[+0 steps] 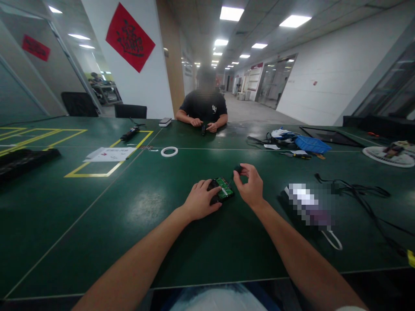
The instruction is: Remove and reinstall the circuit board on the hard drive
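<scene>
A black hard drive [224, 190] with a green circuit board facing up lies on the green table in front of me. My left hand [201, 199] rests over its left part, thumb and fingers gripping its sides and top. Just above and right of the board, my right hand [250, 183] pinches a small screwdriver [238, 169] with a dark handle. Its thin shaft points down toward the board's right edge; whether the tip touches a screw is too small to tell.
A blurred phone-like object [308, 205] with a white strap and black cables [363, 198] lie to the right. Farther off are a blue basket [313, 144], a white tape roll [169, 151] and papers [110, 154]. Across the table sits a person [205, 106] holding a dark object.
</scene>
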A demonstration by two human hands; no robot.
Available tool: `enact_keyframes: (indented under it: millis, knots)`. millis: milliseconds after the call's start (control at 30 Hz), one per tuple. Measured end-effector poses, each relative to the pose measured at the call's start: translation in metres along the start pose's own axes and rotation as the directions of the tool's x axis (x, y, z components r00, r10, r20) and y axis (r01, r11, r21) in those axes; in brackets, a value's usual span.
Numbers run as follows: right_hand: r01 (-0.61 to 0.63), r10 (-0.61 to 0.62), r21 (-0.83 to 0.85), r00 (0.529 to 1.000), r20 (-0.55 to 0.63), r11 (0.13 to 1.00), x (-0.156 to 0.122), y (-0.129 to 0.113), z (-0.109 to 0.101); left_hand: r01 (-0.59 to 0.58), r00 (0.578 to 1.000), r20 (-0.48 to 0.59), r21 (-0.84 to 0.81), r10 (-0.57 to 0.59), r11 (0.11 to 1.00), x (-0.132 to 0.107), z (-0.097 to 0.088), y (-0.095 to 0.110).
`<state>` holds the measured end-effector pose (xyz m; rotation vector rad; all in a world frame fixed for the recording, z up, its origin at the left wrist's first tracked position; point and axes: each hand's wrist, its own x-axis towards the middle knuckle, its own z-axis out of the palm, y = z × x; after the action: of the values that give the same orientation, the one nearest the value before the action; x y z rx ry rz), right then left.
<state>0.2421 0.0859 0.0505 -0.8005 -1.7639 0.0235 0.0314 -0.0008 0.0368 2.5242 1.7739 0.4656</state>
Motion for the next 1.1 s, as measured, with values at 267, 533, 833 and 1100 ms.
enact_keyframes:
  millis: [267,533,833,1100]
  knots:
    - [0.063,-0.061,-0.059,0.997,0.039,0.996,0.005,-0.002,-0.002,0.007,1.0,-0.003,-0.011,-0.007,1.0,0.0,0.0,0.0]
    - [0.042,-0.038,-0.054,0.996,0.075,0.998,0.009,-0.003,-0.002,0.001,1.0,0.002,-0.01,-0.001,1.0,0.0,0.0,0.0]
    - [-0.023,0.024,-0.008,0.992,0.124,1.0,0.011,-0.003,0.001,0.007,1.0,-0.001,-0.014,-0.007,1.0,0.0,0.0,0.001]
    - [-0.015,0.015,-0.001,0.997,0.076,1.0,0.01,-0.002,0.011,0.001,1.0,-0.014,-0.01,-0.001,1.0,0.0,0.0,0.0]
